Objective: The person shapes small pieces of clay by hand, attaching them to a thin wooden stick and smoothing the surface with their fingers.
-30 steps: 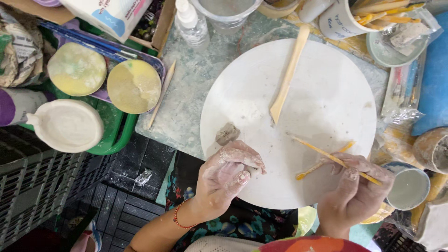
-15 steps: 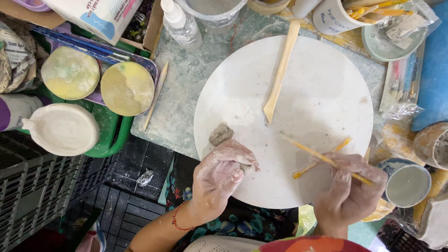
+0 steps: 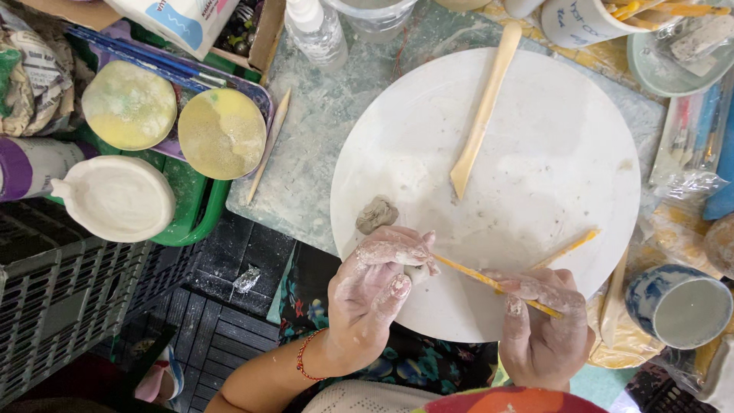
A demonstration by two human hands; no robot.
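Observation:
My left hand [image 3: 375,283], dusted with clay, pinches a small grey clay piece [image 3: 417,271] at the near edge of a round white work board [image 3: 535,138]. My right hand [image 3: 539,321] grips a thin yellow stick tool [image 3: 474,275] whose tip touches the clay piece in my left hand. A small lump of grey clay [image 3: 376,214] lies on the board just beyond my left hand. A second yellow stick [image 3: 567,248] lies on the board beside my right hand, and a long flat wooden modelling tool [image 3: 483,115] rests across the board's middle.
Left of the board a green tray [image 3: 200,205] holds two yellowish round discs [image 3: 222,134] and a white clay dish [image 3: 115,199]. A squeeze bottle [image 3: 315,30] and a tool cup [image 3: 577,21] stand at the back. A blue-and-white cup [image 3: 680,306] sits right; grey crates [image 3: 53,306] lower left.
My right hand has swung the stick's tip leftward until it meets the clay piece in my left hand. My view has drifted slightly; the other objects lie unchanged.

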